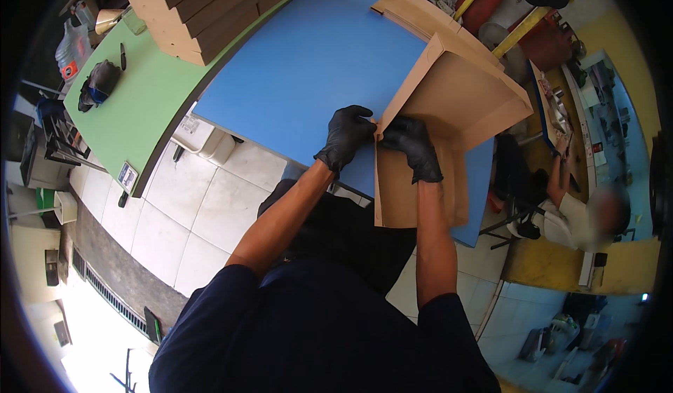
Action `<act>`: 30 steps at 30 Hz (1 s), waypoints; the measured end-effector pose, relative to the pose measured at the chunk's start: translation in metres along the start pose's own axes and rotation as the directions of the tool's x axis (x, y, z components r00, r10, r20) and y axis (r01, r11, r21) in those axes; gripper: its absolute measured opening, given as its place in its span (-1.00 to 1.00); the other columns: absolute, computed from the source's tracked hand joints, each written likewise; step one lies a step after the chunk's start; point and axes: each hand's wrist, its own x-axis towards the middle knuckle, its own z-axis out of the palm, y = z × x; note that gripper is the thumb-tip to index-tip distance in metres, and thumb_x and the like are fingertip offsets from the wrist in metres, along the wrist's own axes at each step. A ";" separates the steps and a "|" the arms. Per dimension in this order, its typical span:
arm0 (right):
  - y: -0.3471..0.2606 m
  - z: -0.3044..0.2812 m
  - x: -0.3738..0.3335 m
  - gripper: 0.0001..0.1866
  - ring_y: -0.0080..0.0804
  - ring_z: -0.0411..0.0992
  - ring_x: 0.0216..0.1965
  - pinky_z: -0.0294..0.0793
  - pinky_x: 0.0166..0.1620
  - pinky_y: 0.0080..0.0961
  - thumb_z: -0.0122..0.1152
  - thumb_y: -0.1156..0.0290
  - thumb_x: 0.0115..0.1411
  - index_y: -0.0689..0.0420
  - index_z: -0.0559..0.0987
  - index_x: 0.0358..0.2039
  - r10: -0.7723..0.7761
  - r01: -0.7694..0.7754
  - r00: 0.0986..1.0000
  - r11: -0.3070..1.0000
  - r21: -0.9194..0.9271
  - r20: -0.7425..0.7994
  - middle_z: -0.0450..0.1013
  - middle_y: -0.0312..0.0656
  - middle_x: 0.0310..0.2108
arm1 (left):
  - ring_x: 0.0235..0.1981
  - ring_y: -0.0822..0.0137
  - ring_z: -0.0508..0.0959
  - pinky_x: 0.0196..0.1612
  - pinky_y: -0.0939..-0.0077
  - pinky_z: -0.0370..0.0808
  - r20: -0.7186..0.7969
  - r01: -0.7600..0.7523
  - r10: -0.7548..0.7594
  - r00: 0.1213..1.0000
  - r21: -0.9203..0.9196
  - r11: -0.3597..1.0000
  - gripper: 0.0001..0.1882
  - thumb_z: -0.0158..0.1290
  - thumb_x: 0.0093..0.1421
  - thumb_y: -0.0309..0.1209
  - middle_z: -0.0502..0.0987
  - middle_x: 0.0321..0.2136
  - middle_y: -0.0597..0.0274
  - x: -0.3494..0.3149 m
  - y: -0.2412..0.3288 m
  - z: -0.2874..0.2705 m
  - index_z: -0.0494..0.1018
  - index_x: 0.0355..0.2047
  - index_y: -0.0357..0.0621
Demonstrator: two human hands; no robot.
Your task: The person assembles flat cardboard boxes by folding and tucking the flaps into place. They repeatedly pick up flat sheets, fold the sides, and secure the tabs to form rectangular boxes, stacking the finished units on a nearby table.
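Both grips (349,138) (412,147) @ box (463,102) L edge

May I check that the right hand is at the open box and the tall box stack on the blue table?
Wrong table: the head view shows the tall stack on the green table; the right hand is at the open box.

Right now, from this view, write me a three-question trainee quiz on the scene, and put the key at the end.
1. True or false: the left hand and the right hand both wear black gloves.

2. Multiple choice: the tall stack of brown cardboard boxes stands on
A. the white tiled floor
B. the flat green tabletop
C. the flat blue tabletop

3. Short answer: which hand is inside the open brown cardboard box?

Key: 1. True. 2. B. 3. The right hand.
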 end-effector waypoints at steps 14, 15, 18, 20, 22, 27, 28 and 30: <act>0.016 0.011 0.002 -0.76 -0.33 0.52 -0.44 0.48 -0.28 -0.33 0.20 0.34 0.16 0.29 0.62 -0.41 0.050 -0.158 0.961 0.905 -0.394 -0.271 0.54 -0.04 -0.49 | -0.13 -0.02 0.71 -0.03 0.12 0.61 0.097 -0.282 0.273 0.957 0.529 0.800 -0.28 0.07 0.12 -0.55 0.69 -0.15 -0.14 -0.037 0.029 0.009 0.29 0.36 -0.26; 0.007 0.006 -0.006 -0.76 -0.42 0.50 -0.46 0.47 -0.31 -0.35 0.21 0.33 0.17 0.29 0.61 -0.43 0.084 -0.193 0.962 0.882 -0.430 -0.259 0.53 -0.08 -0.52 | -0.09 -0.02 0.70 -0.02 0.12 0.61 0.097 -0.258 0.243 0.965 0.520 0.814 -0.24 0.08 0.12 -0.54 0.67 -0.08 -0.16 -0.039 0.032 0.003 0.24 0.39 -0.22; -0.017 -0.028 -0.048 -0.70 -0.45 0.46 -0.55 0.47 -0.36 -0.37 0.31 0.26 0.22 0.28 0.63 -0.46 0.188 -0.206 0.954 0.977 -0.052 -0.233 0.52 -0.13 -0.58 | 0.03 -0.01 0.64 0.00 0.16 0.62 0.107 -0.202 0.172 0.979 0.432 0.879 -0.15 0.13 0.11 -0.53 0.56 0.11 -0.20 -0.040 0.048 -0.020 0.15 0.45 -0.11; -0.022 -0.066 -0.083 -0.66 -0.42 0.48 -0.54 0.48 -0.33 -0.37 0.36 0.21 0.22 0.29 0.64 -0.45 0.151 -0.144 0.899 0.988 0.050 -0.411 0.54 -0.14 -0.56 | 0.09 0.05 0.60 0.00 0.21 0.63 0.180 -0.234 0.172 0.968 0.421 0.876 -0.11 0.28 0.12 -0.44 0.50 0.18 -0.16 -0.037 0.058 -0.030 0.17 0.46 -0.04; -0.014 -0.097 -0.101 -0.64 -0.40 0.53 -0.48 0.51 -0.29 -0.37 0.39 0.18 0.22 0.30 0.65 -0.41 -0.007 -0.400 0.704 0.823 -0.404 -0.711 0.58 -0.14 -0.52 | 0.12 0.05 0.58 0.00 0.21 0.63 0.241 -0.239 0.153 0.958 0.385 0.891 -0.09 0.34 0.13 -0.38 0.47 0.21 -0.15 -0.033 0.064 -0.028 0.17 0.46 -0.03; 0.026 -0.140 -0.064 -0.67 -0.18 0.64 -0.26 0.54 -0.17 -0.30 0.34 0.24 0.23 0.28 0.67 -0.18 -0.287 -0.185 0.739 0.783 -0.593 -0.609 0.65 0.02 -0.28 | 0.07 0.04 0.61 0.03 0.21 0.61 0.344 -0.350 0.212 0.915 0.416 0.839 -0.30 0.28 0.18 -0.42 0.55 0.12 -0.13 0.000 0.069 0.004 0.33 0.33 -0.14; 0.030 -0.147 -0.060 -0.65 -0.10 0.64 -0.23 0.54 -0.17 -0.26 0.33 0.23 0.23 0.26 0.66 -0.13 -0.217 -0.242 0.781 0.760 -0.603 -0.586 0.66 0.05 -0.23 | 0.04 0.03 0.63 0.02 0.21 0.61 0.397 -0.398 0.233 0.888 0.410 0.820 -0.38 0.26 0.19 -0.45 0.58 0.07 -0.13 0.008 0.071 0.003 0.39 0.27 -0.19; 0.033 -0.156 -0.062 -0.67 -0.07 0.64 -0.22 0.54 -0.15 -0.27 0.30 0.28 0.24 0.24 0.67 -0.08 -0.289 -0.101 0.813 0.785 -0.611 -0.506 0.66 0.05 -0.21 | -0.02 0.01 0.66 0.00 0.21 0.60 0.418 -0.458 0.269 0.868 0.463 0.759 -0.51 0.21 0.19 -0.48 0.64 -0.04 -0.13 0.026 0.074 -0.009 0.47 0.16 -0.25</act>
